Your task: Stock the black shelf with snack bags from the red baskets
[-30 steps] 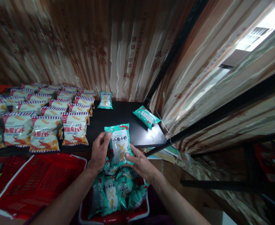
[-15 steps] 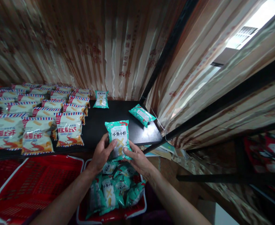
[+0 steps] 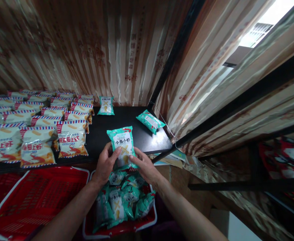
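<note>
Between my two hands is a teal and white snack bag point(image 3: 123, 142), held upright with its printed front toward me. My left hand point(image 3: 106, 164) grips its left side, thumb across the front. On the other side my right hand point(image 3: 144, 164) holds the lower right, its thumb also on the front. Below them a red basket point(image 3: 155, 214) contains several matching teal bags point(image 3: 117, 204). One teal bag point(image 3: 106, 105) stands at the back of the black shelf point(image 3: 99, 134); another teal bag point(image 3: 151, 121) lies tilted near the shelf's right end.
Rows of white and orange snack bags point(image 3: 71, 139) fill the shelf's left part. A second red basket point(image 3: 43, 194) sits at the lower left. Black metal bars point(image 3: 227, 113) slant across the right, before a striped curtain point(image 3: 126, 43). A thin wire point(image 3: 165, 122) hangs at the shelf's corner.
The held bag and both hands have shifted slightly left and up in view, and the bag is turned a little. Shelf items have slid slightly left as the view moved.
</note>
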Motion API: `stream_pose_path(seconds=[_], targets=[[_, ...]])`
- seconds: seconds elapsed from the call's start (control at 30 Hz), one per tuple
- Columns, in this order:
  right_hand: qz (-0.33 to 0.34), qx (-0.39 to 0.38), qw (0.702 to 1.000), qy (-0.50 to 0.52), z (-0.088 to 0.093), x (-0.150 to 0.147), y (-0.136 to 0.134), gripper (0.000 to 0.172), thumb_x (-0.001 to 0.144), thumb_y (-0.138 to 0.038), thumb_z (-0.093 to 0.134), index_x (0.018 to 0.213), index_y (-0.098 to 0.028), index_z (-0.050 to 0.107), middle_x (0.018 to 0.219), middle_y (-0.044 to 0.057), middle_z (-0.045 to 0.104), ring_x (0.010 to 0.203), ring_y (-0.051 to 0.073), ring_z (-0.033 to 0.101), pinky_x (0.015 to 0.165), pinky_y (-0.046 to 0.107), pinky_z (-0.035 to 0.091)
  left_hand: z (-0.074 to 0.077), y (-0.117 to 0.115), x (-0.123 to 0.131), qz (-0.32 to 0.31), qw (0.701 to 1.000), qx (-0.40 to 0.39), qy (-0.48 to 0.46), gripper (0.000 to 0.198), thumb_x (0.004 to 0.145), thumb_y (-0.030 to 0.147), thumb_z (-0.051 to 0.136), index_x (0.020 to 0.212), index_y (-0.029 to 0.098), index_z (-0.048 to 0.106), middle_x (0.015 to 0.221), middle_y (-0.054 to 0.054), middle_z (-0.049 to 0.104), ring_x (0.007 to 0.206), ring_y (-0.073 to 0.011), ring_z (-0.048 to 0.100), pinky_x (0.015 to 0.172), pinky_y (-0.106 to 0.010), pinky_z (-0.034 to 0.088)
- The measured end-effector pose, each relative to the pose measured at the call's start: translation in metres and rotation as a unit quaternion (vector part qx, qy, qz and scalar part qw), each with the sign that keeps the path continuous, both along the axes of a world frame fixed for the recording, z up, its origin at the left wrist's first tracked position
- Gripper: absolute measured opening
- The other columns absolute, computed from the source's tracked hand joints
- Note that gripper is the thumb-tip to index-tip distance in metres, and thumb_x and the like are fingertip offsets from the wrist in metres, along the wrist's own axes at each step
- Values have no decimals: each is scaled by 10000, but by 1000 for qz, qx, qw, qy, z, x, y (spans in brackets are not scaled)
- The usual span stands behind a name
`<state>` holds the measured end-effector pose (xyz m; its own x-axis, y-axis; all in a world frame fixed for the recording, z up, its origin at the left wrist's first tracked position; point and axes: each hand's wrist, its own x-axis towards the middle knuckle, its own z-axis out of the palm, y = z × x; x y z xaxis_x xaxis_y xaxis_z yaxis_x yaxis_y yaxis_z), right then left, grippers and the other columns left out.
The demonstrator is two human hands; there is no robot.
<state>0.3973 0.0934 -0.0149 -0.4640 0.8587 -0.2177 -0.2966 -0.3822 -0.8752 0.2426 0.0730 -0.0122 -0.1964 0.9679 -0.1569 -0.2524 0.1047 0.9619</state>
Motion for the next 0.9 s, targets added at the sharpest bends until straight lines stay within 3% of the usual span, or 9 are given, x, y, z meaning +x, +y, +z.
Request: stream_pose_path(seconds=[0.13, 0.27, 0.5, 0.67, 0.9], targets=[[6, -9, 1000, -20, -5, 0, 1, 468, 725, -358, 727, 1156, -265, 569, 1124, 27, 657, 959, 226, 635, 772, 354, 514, -2, 2, -1, 12, 1000, -6, 3, 453, 750, 439, 656, 1101, 163, 579, 1092, -96, 674, 1006, -250, 624, 828, -322, 485], [-13, 30, 999, -26, -5, -1, 1, 433, 727, -365, 727, 1120, -235, 602, 1059, 25, 688, 962, 211, 635, 862, 349, 483, -2, 1, -1, 3, 1000, -9, -23, 470, 747, 444, 661, 1119, 172, 571, 1091, -90, 676, 987, -245, 632, 807, -313, 494], [-45, 46, 997, -44, -6, -2, 4, 422, 747, -368, 711, 1129, -224, 605, 1042, 27, 695, 943, 204, 643, 858, 331, 492, 1, 1, 0, -37, 995, -5, -91, 496, 749, 388, 676, 1172, 168, 540, 1114, -90, 665, 1006, -236, 622, 845, -318, 487], [-85, -51, 995, -7, -1, -3, 2, 504, 666, -329, 785, 1116, -213, 590, 1011, 32, 698, 840, 183, 672, 760, 322, 544, -1, 3, 2, 1, 993, -17, -116, 497, 712, 348, 712, 1140, 165, 538, 1054, -81, 681, 953, -230, 637, 820, -331, 497], [-64, -148, 987, -12, 3, -8, -10, 329, 597, -336, 830, 796, -118, 685, 718, 36, 703, 658, 129, 670, 683, 239, 545, 0, 6, 5, 58, 992, -23, -112, 523, 688, 356, 723, 1139, 168, 535, 976, -65, 687, 863, -206, 649, 760, -316, 507]])
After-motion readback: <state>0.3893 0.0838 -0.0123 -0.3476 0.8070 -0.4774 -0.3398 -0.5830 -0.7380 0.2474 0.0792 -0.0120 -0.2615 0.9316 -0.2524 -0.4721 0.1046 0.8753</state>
